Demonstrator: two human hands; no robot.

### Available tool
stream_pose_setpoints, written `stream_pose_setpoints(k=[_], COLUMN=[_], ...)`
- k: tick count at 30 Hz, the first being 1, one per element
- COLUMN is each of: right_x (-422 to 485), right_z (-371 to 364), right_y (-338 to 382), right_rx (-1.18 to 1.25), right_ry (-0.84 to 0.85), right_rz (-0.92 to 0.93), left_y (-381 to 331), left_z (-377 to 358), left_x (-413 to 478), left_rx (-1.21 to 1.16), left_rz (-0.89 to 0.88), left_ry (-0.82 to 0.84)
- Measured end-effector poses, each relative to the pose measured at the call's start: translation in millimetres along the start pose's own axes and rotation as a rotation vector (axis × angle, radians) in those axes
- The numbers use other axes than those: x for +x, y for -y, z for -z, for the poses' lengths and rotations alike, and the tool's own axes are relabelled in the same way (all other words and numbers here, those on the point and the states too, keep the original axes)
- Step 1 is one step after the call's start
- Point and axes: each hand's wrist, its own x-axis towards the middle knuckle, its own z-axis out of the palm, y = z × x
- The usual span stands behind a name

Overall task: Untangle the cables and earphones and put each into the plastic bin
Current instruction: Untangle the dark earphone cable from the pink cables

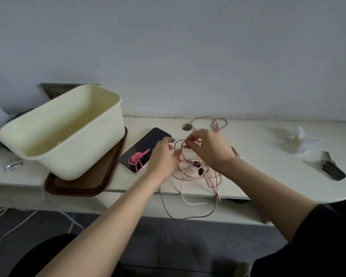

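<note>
One cable tangle (199,170), right hand (207,149) pinching, left hand (162,156) blurred

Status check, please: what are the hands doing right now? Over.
Right hand pinches the cables; left hand beside them, grip blurred. Cables knotted, loops hang off the table. Bin: nothing visible inside. Phone lies between cables and bin.

you get dim, cool, even light from the right: the tissue (300,136) casts a soft shadow leftward. your left hand (162,156) smears with motion blur; the cables (197,163) look sharp. the table (264,160) edge bows at the sides.
</note>
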Motion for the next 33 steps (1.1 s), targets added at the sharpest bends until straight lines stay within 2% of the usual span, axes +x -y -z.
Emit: stream_pose_setpoints(k=[3, 5, 7, 11, 12, 14, 16, 17, 18, 20, 22, 24, 26, 29, 33], right_x=[6.1, 9.0, 10.0, 3.7, 2.5, 3.4, 6.7, 8.0, 8.2, 4.2, -0.5, -4.0, -4.3, -8.4, -16.5], right_z=[5.2, 5.8, 3.4, 6.1, 9.4, 17.0, 21.8, 22.8, 22.8, 18.4, 13.1, 8.8, 7.7, 14.3, 27.5], right_y=[2.1, -2.5, -11.5, -14.2, -10.7, -3.2, 6.2, 11.7, 16.5, 19.1, 11.7, -2.0, -16.0, -27.1, -20.5], right_rx=[0.199, 0.203, 0.083, -0.170, -0.205, -0.214, -0.092, -0.013, 0.044, 0.059, -0.031, -0.147, -0.248, -0.386, -0.527], right_ry=[-0.106, -0.120, -0.031, 0.297, 0.293, 0.113, -0.116, -0.150, -0.112, 0.095, 0.309, 0.425, 0.426, 0.320, 0.309], right_rz=[-0.008, -0.022, -0.050, -0.188, -0.212, -0.163, -0.025, 0.022, 0.047, 0.035, -0.023, -0.095, -0.163, -0.258, -0.252], left_y=[-6.0, -11.8, -15.6, -24.3, -26.8, -32.7, -37.7, -39.6, -41.2, -42.5, -41.3, -37.8, -30.9, -18.0, -11.5], left_z=[0.6, 5.0, 11.6, 29.3, 32.7, 37.6, 40.7, 41.5, 41.9, 42.2, 43.9, 47.7, 50.9, 53.7, 54.1], left_x=[7.2, 9.6, 15.2, 21.6, 21.5, 19.8, 17.9, 17.4, 16.7, 14.6, 12.3, 8.0, 3.9, 2.5, -3.1], left_rx=[-0.113, -0.207, -0.286, -0.412, -0.445, -0.473, -0.448, -0.422, -0.390, -0.339, -0.288, -0.188, -0.068, 0.063, 0.101], left_rz=[-0.013, -0.012, -0.016, -0.047, -0.051, -0.075, -0.113, -0.131, -0.144, -0.155, -0.169, -0.187, -0.194, -0.172, -0.171], left_ry=[0.035, 0.008, -0.063, -0.142, -0.131, -0.096, -0.084, -0.086, -0.090, -0.089, -0.080, -0.055, -0.018, 0.024, 0.048])
